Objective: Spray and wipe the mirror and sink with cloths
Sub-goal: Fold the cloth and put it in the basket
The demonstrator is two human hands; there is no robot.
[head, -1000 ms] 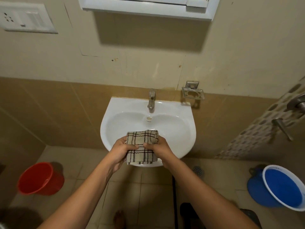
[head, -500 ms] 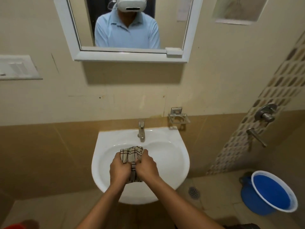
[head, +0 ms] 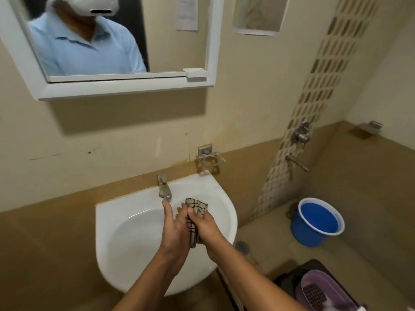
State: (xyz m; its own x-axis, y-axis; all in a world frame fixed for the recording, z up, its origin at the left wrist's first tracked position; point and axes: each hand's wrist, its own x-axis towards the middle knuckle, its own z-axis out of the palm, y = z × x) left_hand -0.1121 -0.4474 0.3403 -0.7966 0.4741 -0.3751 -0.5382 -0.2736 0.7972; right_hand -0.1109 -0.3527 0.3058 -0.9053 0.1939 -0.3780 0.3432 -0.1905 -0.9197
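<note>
White-framed wall mirror sits up top with no cloth on it, the white ceramic wall-hung sink below it, steel tap at the back rim, and the beige checked cloth is bunched over the basin between my hands. Right hand has its fingers curled tight round the cloth; left hand lies against it, fingers mostly straight and together, tips near the spout. Looks like a wring or refold: I'd keep it low over the bowl, squeeze evenly, then flatten a clean face before wiping.
</note>
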